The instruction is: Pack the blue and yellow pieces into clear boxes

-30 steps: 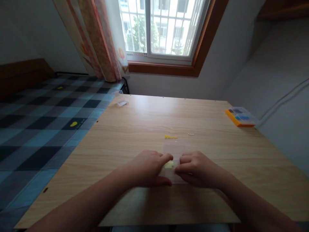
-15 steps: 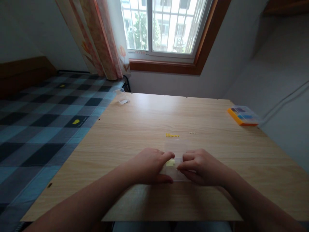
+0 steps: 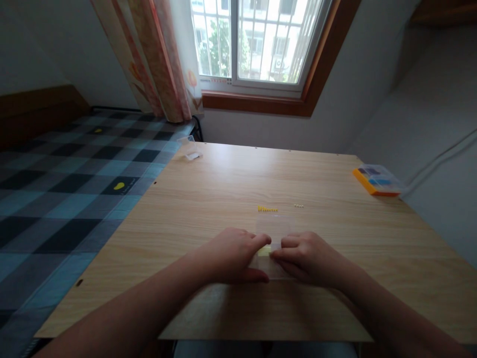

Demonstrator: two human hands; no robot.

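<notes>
A clear plastic box lies open near the front of the wooden table, between my hands. Inside it, pale yellow pieces lie toward the left side. My left hand grips the box's left side, index finger over it and thumb at the near edge. Over the box's right part is my right hand, its fingers pinched beside the yellow pieces; what they hold is too small to make out. Just beyond the box stands a row of small yellow pieces, with several tiny pale pieces to its right.
An orange case with a clear lid sits at the table's right edge. At the far left corner is another clear container. A checked bed adjoins the left side, and a window is behind the table.
My right fingertips have moved slightly left and away from me, up to the pale yellow pieces. My left hand keeps its hold on the box. The view has shifted slightly.
</notes>
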